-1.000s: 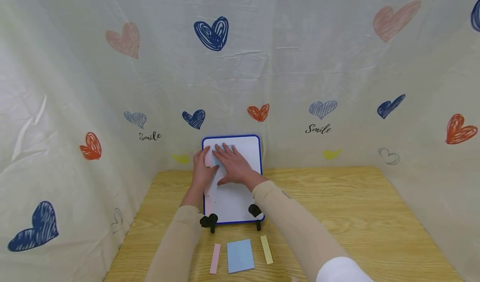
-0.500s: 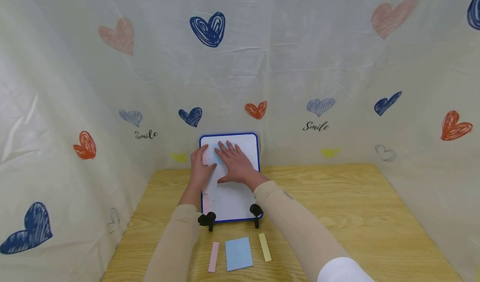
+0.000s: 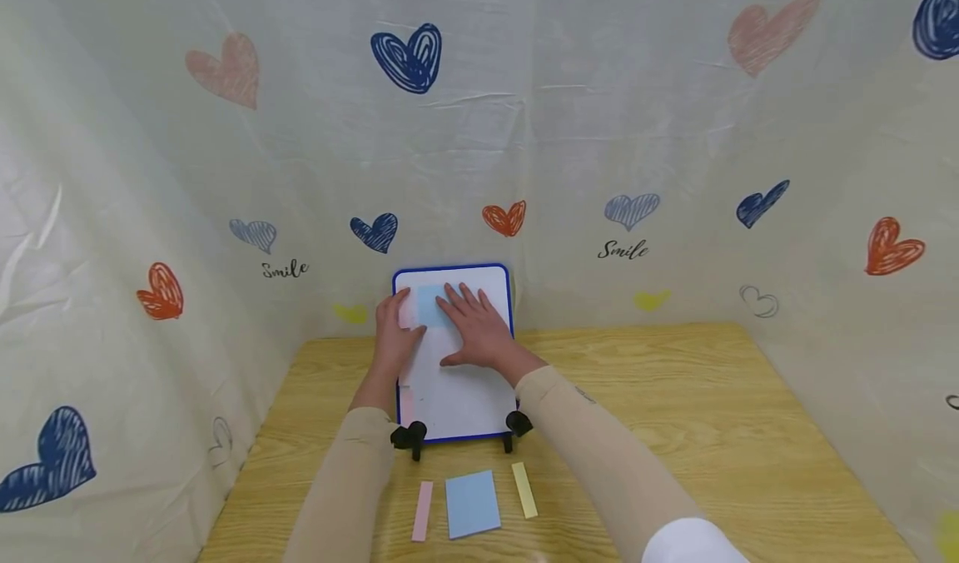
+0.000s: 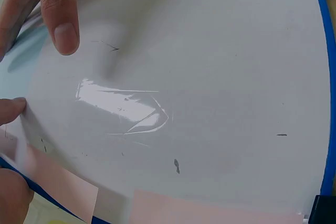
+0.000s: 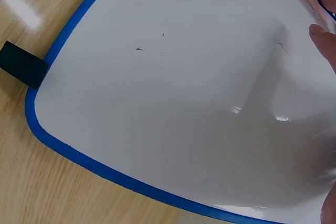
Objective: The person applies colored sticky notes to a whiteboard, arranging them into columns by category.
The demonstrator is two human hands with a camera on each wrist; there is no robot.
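A small blue-rimmed whiteboard [image 3: 464, 401] stands on a black-footed stand at the back of the table. Its upper left bears a light blue sticky note [image 3: 429, 306], and pink strips [image 4: 60, 182] run down the left edge. My left hand [image 3: 393, 342] grips that edge, thumb [image 4: 11, 111] on the face by the note's lower corner and a finger outside the blue rim. Spread fingers of my right hand [image 3: 479, 330] lie over the note's right part, its thumb pointing left across the board. The palm hides some of the board's upper right.
On the table [image 3: 644, 430] before the board lie a pink strip pad [image 3: 422, 511], a blue sticky note pad [image 3: 473, 505] and a yellow strip pad [image 3: 524, 490]. Black stand feet [image 3: 410, 438] stick out at the board's base. A heart-printed curtain [image 3: 569, 155] hangs behind.
My right hand has slid to the right over the board, baring more of the blue note. The left hand keeps its place at the edge. The head view has shifted slightly.
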